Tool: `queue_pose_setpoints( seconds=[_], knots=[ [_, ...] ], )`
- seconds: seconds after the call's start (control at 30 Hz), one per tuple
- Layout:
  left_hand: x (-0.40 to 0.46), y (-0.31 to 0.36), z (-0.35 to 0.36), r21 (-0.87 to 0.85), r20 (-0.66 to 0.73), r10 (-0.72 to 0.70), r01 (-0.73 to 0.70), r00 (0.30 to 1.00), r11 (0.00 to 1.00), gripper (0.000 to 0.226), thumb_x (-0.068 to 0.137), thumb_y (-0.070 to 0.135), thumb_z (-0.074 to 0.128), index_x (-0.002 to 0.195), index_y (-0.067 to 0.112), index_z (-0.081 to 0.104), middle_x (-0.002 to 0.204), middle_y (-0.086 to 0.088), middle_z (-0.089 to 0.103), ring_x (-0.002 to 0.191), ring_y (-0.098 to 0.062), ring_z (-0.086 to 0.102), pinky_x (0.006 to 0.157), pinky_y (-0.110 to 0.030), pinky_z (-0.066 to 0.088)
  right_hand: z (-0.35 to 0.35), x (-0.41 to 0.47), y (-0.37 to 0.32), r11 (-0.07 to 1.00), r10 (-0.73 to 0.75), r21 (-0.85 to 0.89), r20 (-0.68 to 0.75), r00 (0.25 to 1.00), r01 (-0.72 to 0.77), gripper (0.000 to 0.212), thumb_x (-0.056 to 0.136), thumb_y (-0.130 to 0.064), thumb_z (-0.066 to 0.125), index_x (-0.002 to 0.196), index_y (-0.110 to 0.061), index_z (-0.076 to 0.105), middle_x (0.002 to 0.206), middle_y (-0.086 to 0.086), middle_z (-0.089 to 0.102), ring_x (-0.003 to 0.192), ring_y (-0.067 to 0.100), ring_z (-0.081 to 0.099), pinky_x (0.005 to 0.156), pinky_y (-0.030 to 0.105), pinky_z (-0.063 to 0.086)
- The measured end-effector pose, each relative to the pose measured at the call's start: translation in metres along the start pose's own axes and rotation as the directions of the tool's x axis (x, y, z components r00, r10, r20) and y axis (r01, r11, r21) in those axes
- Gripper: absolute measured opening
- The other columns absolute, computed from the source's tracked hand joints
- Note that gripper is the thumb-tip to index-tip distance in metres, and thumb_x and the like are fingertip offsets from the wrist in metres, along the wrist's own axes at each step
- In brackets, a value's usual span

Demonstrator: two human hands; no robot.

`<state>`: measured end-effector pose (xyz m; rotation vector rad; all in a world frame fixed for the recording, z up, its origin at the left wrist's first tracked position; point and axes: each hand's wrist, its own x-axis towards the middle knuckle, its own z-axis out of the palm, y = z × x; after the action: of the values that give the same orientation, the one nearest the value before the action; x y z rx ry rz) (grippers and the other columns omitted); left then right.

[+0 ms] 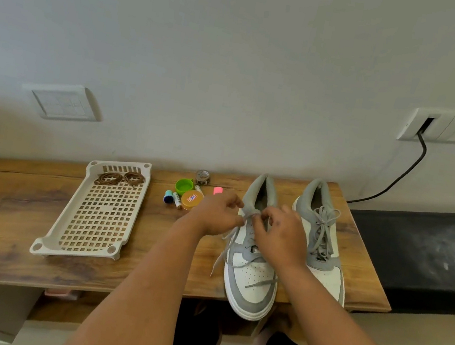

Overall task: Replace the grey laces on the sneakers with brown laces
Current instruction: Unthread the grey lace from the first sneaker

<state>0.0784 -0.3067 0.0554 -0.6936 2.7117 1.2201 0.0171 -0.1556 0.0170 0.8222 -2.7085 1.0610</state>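
Note:
Two grey-and-white sneakers stand side by side on the wooden table [7, 197], toes toward me. Over the left sneaker [250, 283], my left hand [218, 215] and my right hand [279, 234] both pinch its grey lace [222, 252] near the top eyelets. Loose lace ends trail down the shoe's left side and across its toe. The right sneaker [324, 265] keeps its grey lace tied in a bow [325, 217]. Two coiled brown laces [121, 178] lie at the far end of a beige perforated tray [99, 220] on the left.
Between tray and shoes sit small items: a green cap [184, 185], an orange round tin [191, 199], a battery [177, 200], a pink eraser [217, 190] and a tape roll [202, 177]. A black bench [421, 256] adjoins the table's right edge. A black cable [398, 178] hangs from the wall socket.

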Motion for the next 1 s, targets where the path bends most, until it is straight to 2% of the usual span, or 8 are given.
queue_pose_setpoints(
  seconds=[0.2, 0.3, 0.4, 0.47, 0.57, 0.7, 0.83, 1.0],
  knots=[
    [0.003, -0.014, -0.002, -0.131, -0.237, -0.071, 0.04, 0.969, 0.991, 0.04, 0.1, 0.047, 0.046, 0.073, 0.018, 0.051, 0.073, 0.0, 0.054, 0.083, -0.024, 0.057, 0.07, -0.034, 0.04, -0.028, 0.025, -0.01, 0.784, 0.364, 0.538, 0.006, 0.931, -0.31, 0.02, 0.1, -0.034, 0.051, 0.088, -0.019, 0.057, 0.075, -0.002, 0.054, 0.069, 0.015, 0.05, 0.061, 0.031, 0.038],
    [0.004, -0.015, 0.003, -0.103, -0.191, -0.086, 0.067, 0.978, 0.992, 0.029, 0.1, 0.039, 0.05, 0.089, 0.013, 0.059, 0.082, -0.002, 0.058, 0.081, -0.02, 0.052, 0.073, -0.033, 0.042, -0.065, 0.045, -0.001, 0.333, 0.637, 0.849, 0.117, 0.762, -0.409, 0.027, 0.098, -0.031, 0.052, 0.073, -0.024, 0.054, 0.058, -0.008, 0.044, 0.054, 0.01, 0.038, 0.053, 0.026, 0.031],
    [0.004, -0.014, 0.01, -0.006, -0.118, -0.063, 0.063, 0.991, 0.998, 0.02, 0.097, 0.034, 0.057, 0.099, 0.014, 0.061, 0.098, -0.005, 0.064, 0.085, -0.018, 0.054, 0.079, -0.033, 0.047, -0.103, 0.049, 0.021, -0.08, 0.658, 0.942, 0.296, 0.693, -0.326, 0.032, 0.099, -0.04, 0.05, 0.073, -0.022, 0.053, 0.05, -0.009, 0.037, 0.045, 0.008, 0.03, 0.055, 0.025, 0.03],
    [0.005, -0.01, 0.015, -0.005, -0.079, -0.043, 0.043, 0.996, 0.999, 0.025, 0.092, 0.038, 0.066, 0.1, 0.015, 0.062, 0.099, -0.002, 0.064, 0.089, -0.017, 0.056, 0.082, -0.036, 0.052, -0.117, 0.048, 0.036, -0.006, 0.678, 0.94, 0.254, 0.69, -0.34, 0.031, 0.097, -0.046, 0.052, 0.079, -0.022, 0.059, 0.056, -0.009, 0.043, 0.048, 0.007, 0.035, 0.057, 0.024, 0.032],
    [0.005, 0.001, 0.022, 0.04, -0.064, -0.001, 0.003, 0.998, 0.999, 0.037, 0.083, 0.045, 0.075, 0.1, 0.019, 0.057, 0.092, 0.004, 0.056, 0.084, -0.013, 0.053, 0.073, -0.031, 0.048, -0.12, 0.047, 0.051, 0.382, 0.647, 0.797, 0.131, 0.751, -0.468, 0.028, 0.098, -0.04, 0.054, 0.097, -0.015, 0.066, 0.071, -0.006, 0.058, 0.061, 0.008, 0.049, 0.062, 0.026, 0.041],
    [0.005, 0.01, 0.03, 0.003, -0.019, -0.109, 0.109, 0.994, 0.994, 0.04, 0.085, 0.051, 0.071, 0.074, 0.018, 0.049, 0.07, 0.003, 0.049, 0.064, -0.012, 0.046, 0.06, -0.026, 0.039, -0.11, 0.041, 0.04, 0.863, 0.447, 0.148, 0.227, 0.865, -0.484, 0.039, 0.097, -0.045, 0.052, 0.079, -0.016, 0.07, 0.076, -0.002, 0.072, 0.08, 0.02, 0.065, 0.086, 0.043, 0.052],
    [0.006, 0.01, 0.034, -0.168, 0.031, -0.233, 0.235, 0.972, 0.957, 0.047, 0.082, 0.043, 0.077, 0.099, 0.001, 0.064, 0.075, -0.001, 0.053, 0.072, -0.016, 0.05, 0.062, -0.027, 0.041, -0.092, 0.032, 0.008, 0.955, 0.291, -0.15, 0.296, 0.91, -0.257, 0.047, 0.098, -0.047, 0.047, 0.075, -0.015, 0.072, 0.065, -0.006, 0.071, 0.071, 0.014, 0.066, 0.067, 0.029, 0.049],
    [-0.001, 0.013, 0.03, -0.313, 0.11, -0.201, 0.226, 0.973, 0.923, 0.017, 0.085, 0.019, 0.072, 0.088, 0.004, 0.064, 0.075, -0.006, 0.056, 0.069, -0.017, 0.051, 0.059, -0.025, 0.04, -0.055, 0.019, -0.007, 0.999, -0.046, 0.014, 0.402, 0.915, 0.044, 0.03, 0.102, -0.021, 0.044, 0.128, -0.025, 0.059, 0.12, -0.005, 0.058, 0.107, 0.013, 0.056, 0.088, 0.027, 0.043]
  ],
)
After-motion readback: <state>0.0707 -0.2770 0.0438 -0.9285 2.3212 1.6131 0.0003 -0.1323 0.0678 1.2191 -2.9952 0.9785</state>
